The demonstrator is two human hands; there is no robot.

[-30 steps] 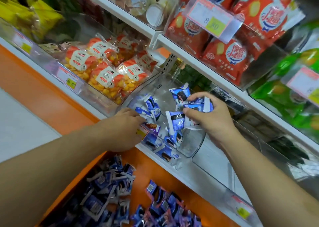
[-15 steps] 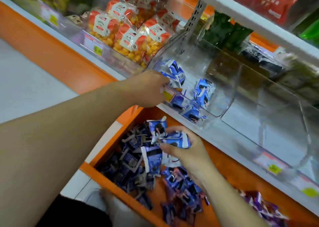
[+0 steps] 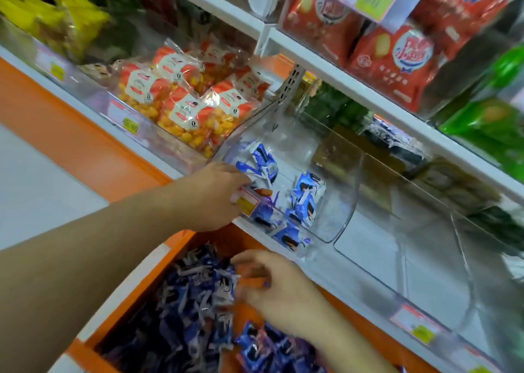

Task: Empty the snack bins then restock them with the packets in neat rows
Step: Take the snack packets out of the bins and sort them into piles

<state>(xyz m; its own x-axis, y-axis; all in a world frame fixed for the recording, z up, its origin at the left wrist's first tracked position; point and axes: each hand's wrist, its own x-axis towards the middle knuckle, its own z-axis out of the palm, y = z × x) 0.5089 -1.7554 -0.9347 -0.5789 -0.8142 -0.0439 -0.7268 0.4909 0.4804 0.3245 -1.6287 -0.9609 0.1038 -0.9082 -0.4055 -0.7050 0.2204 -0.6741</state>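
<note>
A clear plastic bin (image 3: 336,202) on the white shelf holds several blue-and-white snack packets (image 3: 304,200). My left hand (image 3: 215,194) grips the bin's front lip by its orange price label, fingers curled over the edge next to the packets. Below, on the orange lower shelf (image 3: 365,330), lies a loose pile of the same blue packets (image 3: 192,302). My right hand (image 3: 278,290) hovers just over that pile, blurred, with its fingers spread and no packet in it.
Bags of yellow snacks with orange labels (image 3: 184,109) fill the bin to the left. Another clear bin (image 3: 425,245) stands to the right. Red bags (image 3: 397,58) and green bags (image 3: 487,117) crowd the shelf above. White floor lies at the far left.
My right hand carried a handful of blue packets from the bin down to the lower shelf and let them go onto the pile. My left hand stayed on the bin's front.
</note>
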